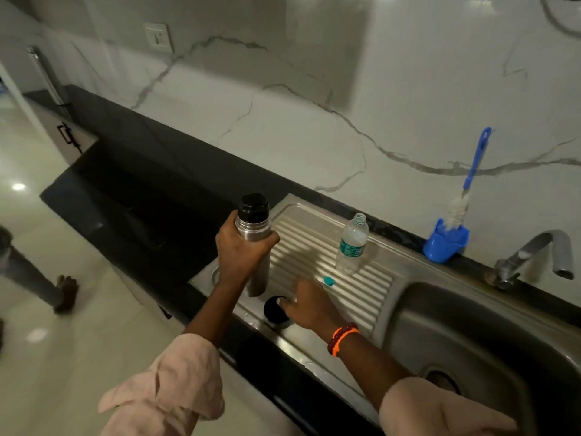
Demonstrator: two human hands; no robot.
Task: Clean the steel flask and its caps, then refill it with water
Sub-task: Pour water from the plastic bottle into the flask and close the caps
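Left hand (242,256): fingers wrapped round the steel flask (254,243), upright on the drainboard (330,265).
Right hand (309,305): fingers curled on the outer cap (276,311), at 5 o'clock from the flask.
Plastic bottle (351,245): at 3 o'clock.

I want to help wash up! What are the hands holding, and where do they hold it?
The left hand grips the steel flask round its upper body. The right hand touches the outer cap; a grip cannot be told.

On the ribbed drainboard (361,278) the flask (253,243) stands upright at the left, held by the left hand (242,256). A cap (276,311) lies at its five o'clock under the right hand (309,306). The plastic bottle (352,245) stands at the flask's three o'clock (a small lid (329,281) just before it). The sink basin (471,335) lies right of the drainboard, the tap (534,256) behind it.
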